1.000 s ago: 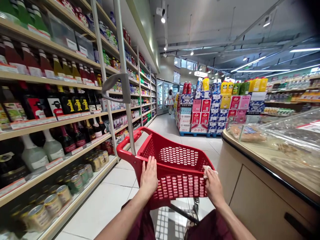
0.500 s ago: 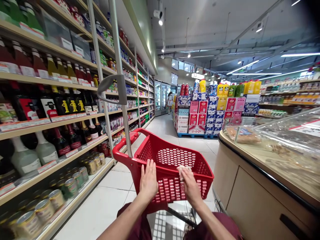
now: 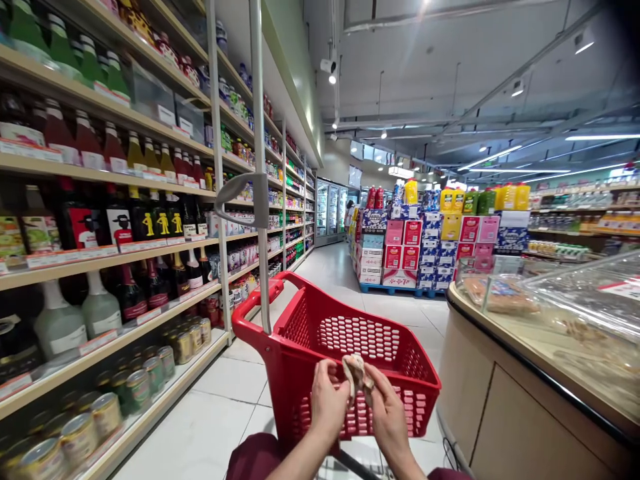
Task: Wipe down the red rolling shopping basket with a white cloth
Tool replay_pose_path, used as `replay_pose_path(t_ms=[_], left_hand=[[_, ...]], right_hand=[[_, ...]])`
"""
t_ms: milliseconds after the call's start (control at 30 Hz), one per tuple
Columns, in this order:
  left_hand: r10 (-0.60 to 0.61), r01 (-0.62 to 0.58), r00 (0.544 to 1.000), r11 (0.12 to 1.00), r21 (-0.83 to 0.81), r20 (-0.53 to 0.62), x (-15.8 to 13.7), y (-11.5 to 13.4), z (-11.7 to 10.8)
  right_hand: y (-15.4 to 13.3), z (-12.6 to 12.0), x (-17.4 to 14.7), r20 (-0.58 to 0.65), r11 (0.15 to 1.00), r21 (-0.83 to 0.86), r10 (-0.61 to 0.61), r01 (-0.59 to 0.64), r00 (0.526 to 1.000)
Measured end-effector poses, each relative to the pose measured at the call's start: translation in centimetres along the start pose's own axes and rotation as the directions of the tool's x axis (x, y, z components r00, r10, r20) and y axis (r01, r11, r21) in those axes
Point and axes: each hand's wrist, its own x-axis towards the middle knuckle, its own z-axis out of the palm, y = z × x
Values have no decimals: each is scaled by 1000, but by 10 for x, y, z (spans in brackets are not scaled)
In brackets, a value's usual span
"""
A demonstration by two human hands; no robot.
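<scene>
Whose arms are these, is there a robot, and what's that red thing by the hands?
There's no robot. These are a person's own bare arms, seen by one camera worn on their head, looking forward and down. That's why no face shows.

The right hand holds a crumpled, pale cloth. The left hand is right beside it; whether it grips too is hard to tell.

The red thing is a shopping cart. On the shelves at the left stand bottles and cans. At the right is a counter.
</scene>
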Motion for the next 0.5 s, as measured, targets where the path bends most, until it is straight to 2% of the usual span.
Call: replay_pose_path(t_ms=[33, 67, 133, 200, 267, 333, 400, 433, 500], left_hand=[[38, -35, 998, 998, 60, -52, 2, 0, -3], [52, -48, 998, 995, 84, -47, 4, 0, -5], [12, -18, 996, 998, 61, 93, 8, 0, -6], [-25, 20, 964, 1000, 19, 264, 9, 0, -3], [-26, 63, 939, 993, -97, 343, 8, 1, -1], [-78, 185, 931, 943, -277, 356, 5, 3, 0], [-179, 330, 915, 849, -414, 361, 3, 3, -1], [-220, 368, 908, 825, -429, 356, 3, 2, -1], [-234, 367, 912, 834, -413, 338, 0, -1, 1]], right_hand=[[-5, -3, 2, 5, 999, 30, 34, -34, 999], [-12, -7, 4, 18, 996, 59, 64, -65, 998], [-24, -11, 8, 43, 989, 113, 95, -99, 995], [-33, -11, 12, 16, 982, 157, 106, -107, 994], [-37, -9, 15, 0, 978, 184, 99, -97, 995], [-36, -5, 16, 31, 980, 187, 67, -72, 997], [-32, -4, 17, 63, 987, 161, 20, -30, 998], [-30, -4, 17, 72, 991, 137, 0, -9, 997], [-23, -5, 16, 43, 997, 66, -46, 43, 998]])
